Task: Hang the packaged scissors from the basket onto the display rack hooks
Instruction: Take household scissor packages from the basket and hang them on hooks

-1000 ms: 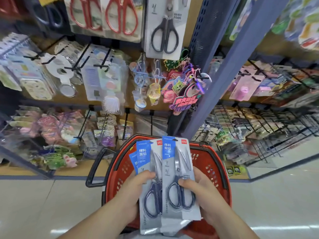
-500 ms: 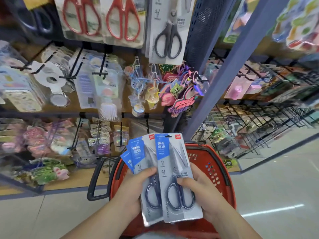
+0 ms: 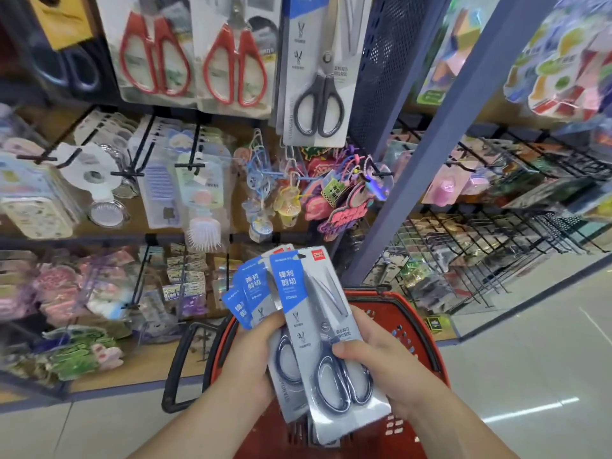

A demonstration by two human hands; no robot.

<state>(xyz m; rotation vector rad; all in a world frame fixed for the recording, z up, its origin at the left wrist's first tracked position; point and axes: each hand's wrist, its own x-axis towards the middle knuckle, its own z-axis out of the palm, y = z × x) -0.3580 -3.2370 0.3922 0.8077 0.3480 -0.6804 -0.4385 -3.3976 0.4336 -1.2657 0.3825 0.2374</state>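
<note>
I hold a fanned stack of packaged scissors over the red basket [image 3: 427, 339]. The front pack [image 3: 318, 329], grey card with a blue corner and dark-handled scissors, is pinched by my right hand [image 3: 387, 369], thumb across the handles. My left hand [image 3: 255, 359] grips the packs behind [image 3: 253, 293], which lean left. On the display rack above, an identical pack [image 3: 316, 71] hangs from a hook whose tip is out of view. Two red-handled scissors packs [image 3: 155, 51] hang to its left.
Black hooks [image 3: 195, 154] jut from the shelf at mid height, loaded with combs, brushes and keychains [image 3: 288, 200]. A blue upright post [image 3: 440, 144] stands right of the scissors. Wire racks [image 3: 490, 236] fill the right side. The basket's black handle [image 3: 178, 366] hangs toward the left.
The view has tilted upward and closer to the rack. Both hands have lifted the stack slightly, and the front pack has slid up and right, away from the others.
</note>
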